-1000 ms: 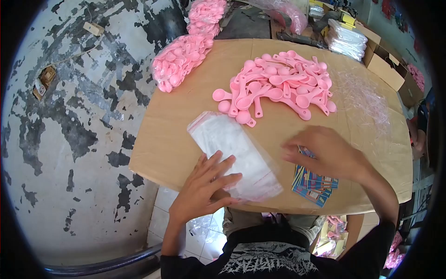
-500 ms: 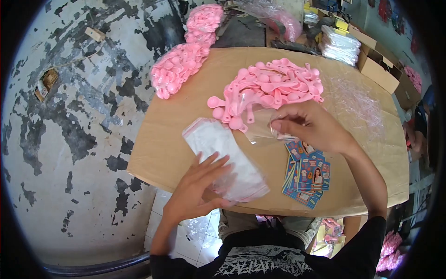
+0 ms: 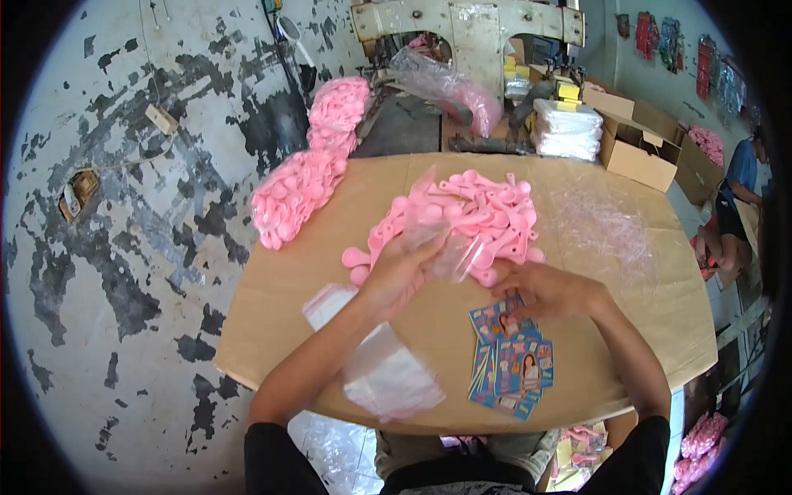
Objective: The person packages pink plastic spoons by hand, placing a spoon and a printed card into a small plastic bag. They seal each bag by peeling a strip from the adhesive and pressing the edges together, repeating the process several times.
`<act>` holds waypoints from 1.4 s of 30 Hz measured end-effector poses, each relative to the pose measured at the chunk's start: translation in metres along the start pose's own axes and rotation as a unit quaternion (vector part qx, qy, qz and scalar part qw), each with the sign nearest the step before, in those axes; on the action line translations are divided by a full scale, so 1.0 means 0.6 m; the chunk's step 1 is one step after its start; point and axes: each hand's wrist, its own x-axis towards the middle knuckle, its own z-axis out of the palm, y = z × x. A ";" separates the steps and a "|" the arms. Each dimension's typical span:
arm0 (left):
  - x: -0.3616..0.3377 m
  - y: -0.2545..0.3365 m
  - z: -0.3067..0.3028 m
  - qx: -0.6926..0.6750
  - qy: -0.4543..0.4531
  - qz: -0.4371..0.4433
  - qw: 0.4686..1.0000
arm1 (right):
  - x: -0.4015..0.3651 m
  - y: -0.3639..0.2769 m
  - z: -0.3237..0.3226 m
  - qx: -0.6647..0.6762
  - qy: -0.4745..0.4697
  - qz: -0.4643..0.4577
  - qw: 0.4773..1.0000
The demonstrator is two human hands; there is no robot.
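My left hand is closed on a small clear plastic bag, held up in front of the pile of pink scoops. My right hand is over the top edge of the blue printed cards, its thumb and fingers apart and curved downward, with nothing visible between them. The cards lie fanned in a loose stack showing a person's picture. A stack of clear plastic bags rests under my left forearm, partly covered by it.
A long bag packed with pink scoops lies at the table's left edge. Thin plastic strips are scattered at the right. Behind the table stand a machine, white wrapped packs and a cardboard box. Another person sits far right.
The clear bag has passed from my right hand to my left, which has moved up from the bag stack toward the scoops. My right hand has come down to the cards. The view has tilted up.
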 end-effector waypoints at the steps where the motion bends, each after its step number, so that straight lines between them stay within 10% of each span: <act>1: 0.002 -0.007 -0.005 0.018 0.010 0.001 1.000 | 0.002 -0.004 -0.009 0.052 -0.049 0.069 0.995; 6: -0.018 -0.012 -0.004 -0.002 0.073 0.037 0.997 | 0.020 0.013 0.002 0.212 0.026 0.079 0.974; 9: -0.020 -0.010 -0.013 0.039 0.112 0.042 0.992 | 0.023 -0.015 -0.005 0.316 0.069 0.235 0.917; 19: -0.022 -0.009 -0.002 -0.026 0.129 0.063 0.989 | 0.063 -0.060 0.028 0.283 0.213 0.131 0.926; 28: -0.027 -0.001 -0.037 0.153 0.114 -0.023 0.981 | 0.106 -0.084 -0.024 0.154 0.061 0.084 0.983; 34: -0.024 0.001 -0.015 -0.002 0.158 0.025 0.987 | 0.115 -0.078 0.007 0.288 0.151 0.116 0.938; 42: -0.029 -0.037 0.011 0.134 0.068 0.124 0.981 | 0.117 -0.055 0.052 0.370 0.210 0.055 0.904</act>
